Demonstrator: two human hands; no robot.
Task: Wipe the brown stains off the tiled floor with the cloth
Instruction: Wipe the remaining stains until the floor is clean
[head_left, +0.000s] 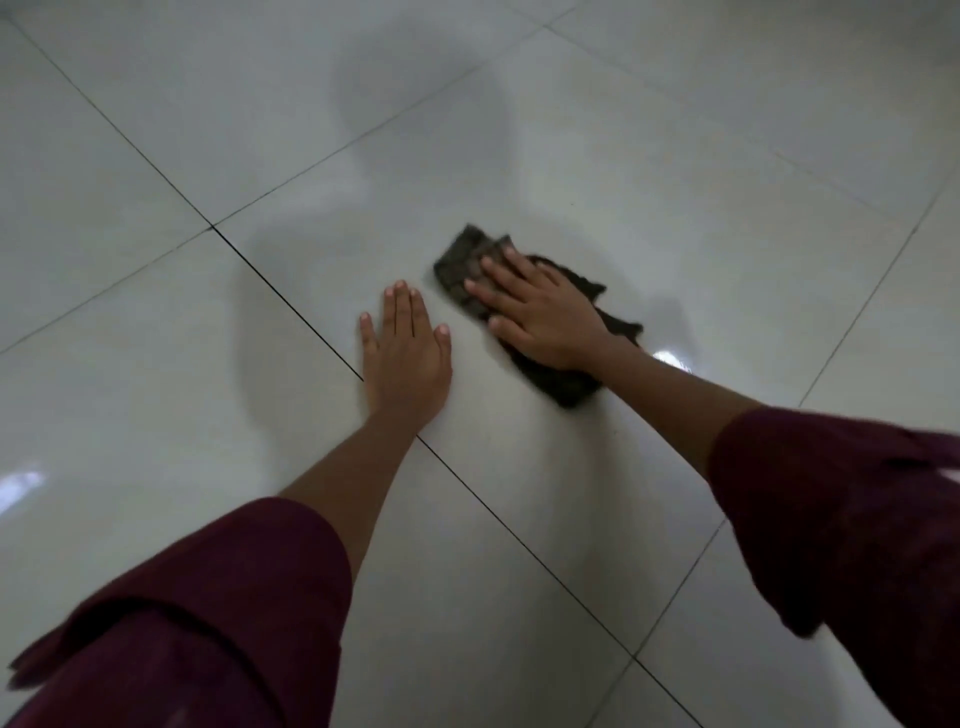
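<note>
Maroon sleeves (208, 613) | left hand (405, 358) flat on tiled floor (156, 389), fingers straight | right hand (545, 317) pressing dark cloth (566, 382), fingers (498, 262) spread straight

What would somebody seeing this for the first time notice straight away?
First the dark cloth near the middle of the glossy pale tiled floor, with the right hand pressed flat on top of it, fingers straight. Just left of it, the left hand rests flat on the bare tile beside a dark grout line. Maroon sleeves fill the lower corners; no brown stains show.
</note>
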